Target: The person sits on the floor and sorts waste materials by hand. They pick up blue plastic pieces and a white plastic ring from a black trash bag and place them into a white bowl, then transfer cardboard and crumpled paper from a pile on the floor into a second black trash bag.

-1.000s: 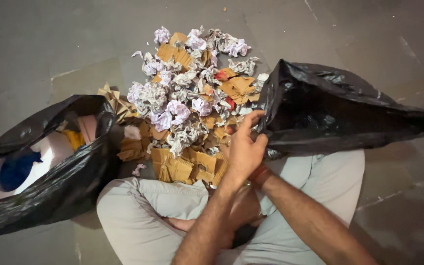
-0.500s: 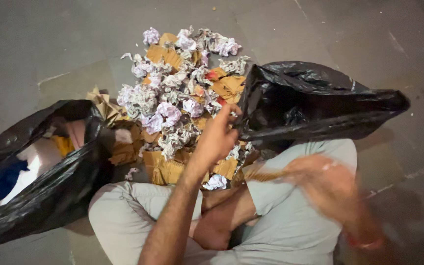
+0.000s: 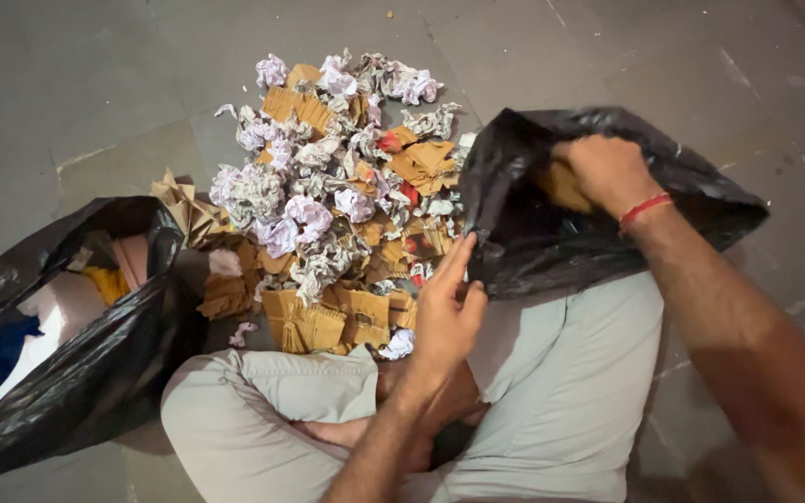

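Observation:
My right hand (image 3: 603, 169) is pushed into the mouth of a black plastic bag (image 3: 552, 242) lying on my right knee, and it is closed on a brown piece of cardboard (image 3: 563, 186). A red thread circles that wrist. My left hand (image 3: 447, 312) rests at the bag's lower rim, fingers stretched along the edge and thumb pinching the plastic. Just left of it lies a heap of crumpled paper and torn cardboard (image 3: 328, 186) on the floor.
A second black bag (image 3: 95, 373) lies open at the left, with white, blue and yellow cloth-like things inside. My crossed legs in light trousers (image 3: 281, 410) fill the bottom of the view. Grey stone floor (image 3: 95, 84) surrounds the heap.
My right hand swung from low at the right up into the black bag with a cardboard piece. My left hand slid down the bag's rim, and the bag's mouth widened.

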